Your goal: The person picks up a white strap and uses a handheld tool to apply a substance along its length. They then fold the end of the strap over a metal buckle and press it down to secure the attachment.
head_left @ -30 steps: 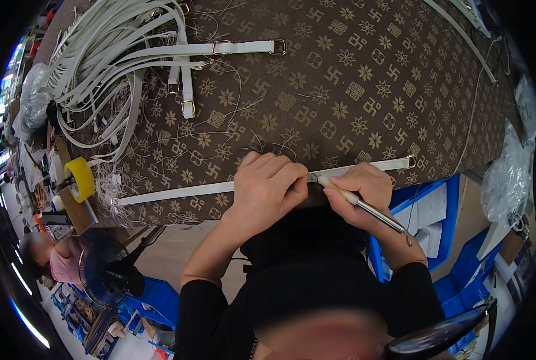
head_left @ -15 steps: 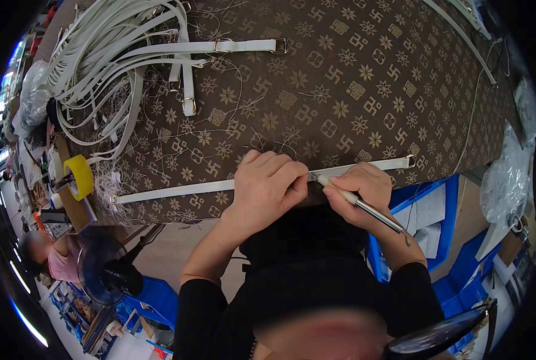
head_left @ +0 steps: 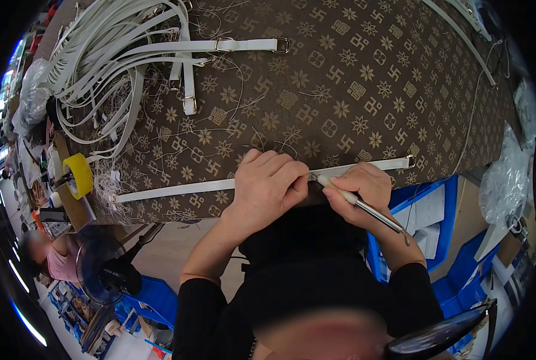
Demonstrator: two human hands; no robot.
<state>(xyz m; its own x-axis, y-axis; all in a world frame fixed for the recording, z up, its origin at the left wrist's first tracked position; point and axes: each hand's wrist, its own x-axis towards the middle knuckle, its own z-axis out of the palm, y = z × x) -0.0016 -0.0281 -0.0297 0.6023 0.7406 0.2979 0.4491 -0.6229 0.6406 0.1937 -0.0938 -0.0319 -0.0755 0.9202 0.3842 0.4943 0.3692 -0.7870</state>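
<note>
A narrow white strap [head_left: 205,186] with a gold buckle at each end lies along the near edge of the patterned brown cloth. My left hand [head_left: 271,183] is closed over the strap's middle, thumb and index finger pinched together; the strap runs beneath it. In my right hand [head_left: 361,192] is a pen-like tool [head_left: 367,207] with a pale front part and a silver shaft. The tool's tip is beside my left fingertips, at the strap. A bent metal hook sticks out of its rear end.
A heap of white straps [head_left: 112,60] with gold buckles covers the far left, loose threads around it. Yellow tape [head_left: 77,176] sits at the left edge. Blue crates [head_left: 448,222], a fan [head_left: 103,273] and another person [head_left: 64,258] are beyond the near edge.
</note>
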